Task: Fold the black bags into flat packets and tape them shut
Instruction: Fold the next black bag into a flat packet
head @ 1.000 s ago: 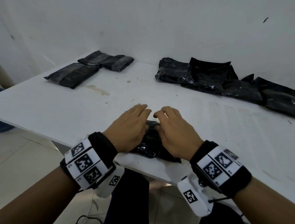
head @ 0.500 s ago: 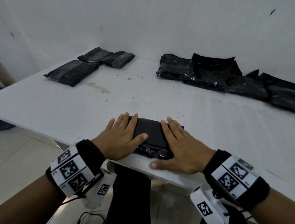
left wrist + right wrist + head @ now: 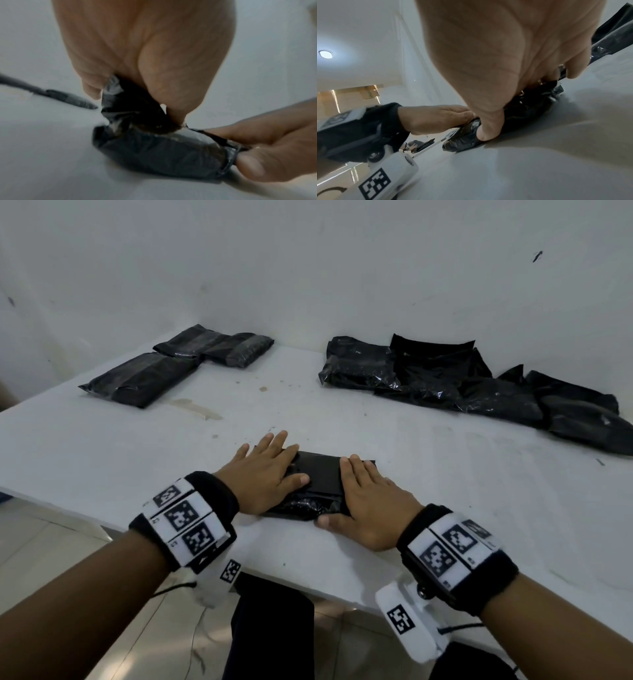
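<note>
Head view alone shows loose bags [image 3: 479,392] (far right).

White table [image 3: 428,508] with black bags [image 3: 479,385], packets [image 3: 144,378]

Forearms: we see both bare, no sleeves.
Left wristband [image 3: 205,501]: black cuff, with a white block of three black-and-white square tags.
Right wristband [image 3: 479,570]: black cuff, with the same kind of white tag block.
Left camera [image 3: 219,580]: white housing under the wrist, one square tag, a thin black cable.
Right camera [image 3: 411,621]: white housing, one square tag, a screw at its mount, a black cable.
Legs [image 3: 270,628]: we see dark trousers.
</note>
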Tool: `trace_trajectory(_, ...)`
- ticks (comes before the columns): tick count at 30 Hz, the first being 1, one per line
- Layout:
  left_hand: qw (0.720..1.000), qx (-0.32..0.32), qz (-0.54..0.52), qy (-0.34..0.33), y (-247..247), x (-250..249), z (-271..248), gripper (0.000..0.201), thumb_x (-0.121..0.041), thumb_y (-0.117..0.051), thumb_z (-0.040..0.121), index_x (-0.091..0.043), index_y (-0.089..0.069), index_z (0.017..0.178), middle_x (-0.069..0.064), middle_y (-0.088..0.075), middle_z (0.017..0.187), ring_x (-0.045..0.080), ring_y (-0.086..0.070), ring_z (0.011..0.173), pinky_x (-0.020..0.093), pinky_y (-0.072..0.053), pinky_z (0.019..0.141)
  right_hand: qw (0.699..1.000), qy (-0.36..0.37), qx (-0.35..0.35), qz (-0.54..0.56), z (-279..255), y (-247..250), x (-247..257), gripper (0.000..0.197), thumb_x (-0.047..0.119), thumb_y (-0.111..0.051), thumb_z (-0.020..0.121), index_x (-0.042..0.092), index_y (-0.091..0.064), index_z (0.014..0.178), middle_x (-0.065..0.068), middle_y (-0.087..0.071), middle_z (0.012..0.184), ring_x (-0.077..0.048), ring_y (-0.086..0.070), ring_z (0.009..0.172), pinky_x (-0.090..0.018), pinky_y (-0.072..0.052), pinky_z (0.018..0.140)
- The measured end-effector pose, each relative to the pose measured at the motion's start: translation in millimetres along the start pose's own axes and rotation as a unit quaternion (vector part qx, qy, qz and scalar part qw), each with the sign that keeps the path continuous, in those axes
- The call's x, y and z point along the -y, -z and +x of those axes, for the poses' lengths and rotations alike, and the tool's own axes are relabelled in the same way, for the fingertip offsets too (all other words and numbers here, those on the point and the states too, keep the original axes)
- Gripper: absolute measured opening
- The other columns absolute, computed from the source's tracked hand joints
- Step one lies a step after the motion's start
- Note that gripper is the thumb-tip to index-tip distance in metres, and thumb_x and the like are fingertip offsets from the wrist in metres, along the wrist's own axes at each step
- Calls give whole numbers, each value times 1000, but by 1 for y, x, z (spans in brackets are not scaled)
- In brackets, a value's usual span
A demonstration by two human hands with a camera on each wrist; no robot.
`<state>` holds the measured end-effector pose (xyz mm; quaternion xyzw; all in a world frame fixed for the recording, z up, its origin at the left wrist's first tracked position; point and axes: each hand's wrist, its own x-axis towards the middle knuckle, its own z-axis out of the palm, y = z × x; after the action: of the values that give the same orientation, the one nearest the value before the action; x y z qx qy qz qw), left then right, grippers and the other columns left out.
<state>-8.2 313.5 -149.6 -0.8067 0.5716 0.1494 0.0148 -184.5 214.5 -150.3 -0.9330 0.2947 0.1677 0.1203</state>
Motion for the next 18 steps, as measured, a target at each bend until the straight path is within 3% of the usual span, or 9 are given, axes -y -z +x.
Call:
trace_trajectory(4, 999, -9, 50, -20, 4, -6, 2, 66, -51, -21, 103, -19, -1, 157, 1, 10, 165, 20, 9, 151, 46, -3, 122, 1000, -20, -9, -9, 10, 3, 0, 101, 69, -40, 93, 14, 19, 155, -5, 22, 163, -22, 15, 152, -46, -3, 122)
trace_trajectory(11, 999, 42, -9, 10, -8, 2, -14, 83, -69, -11, 89, -26, 20, 153, -1, 26, 161, 14, 12, 151, 44, -2, 123, 1000, 19, -3, 14, 9, 1, -19, 105, 76, -39, 88, 22, 24, 153, 3, 29, 161, -15, 22, 149, -49, 2, 123)
trace_trajectory(18, 996, 72, -39, 33, -7, 4, -17, 85, -70, -18, 93, -26, 28, 150, -3, 30, 159, 12, 11, 150, 44, 3, 122, 999, 34, -15, 36, 6, -6, -28, 95, 74, -30, 92, 26, 25, 153, 6, 30, 160, -10, 24, 148, -50, 6, 122)
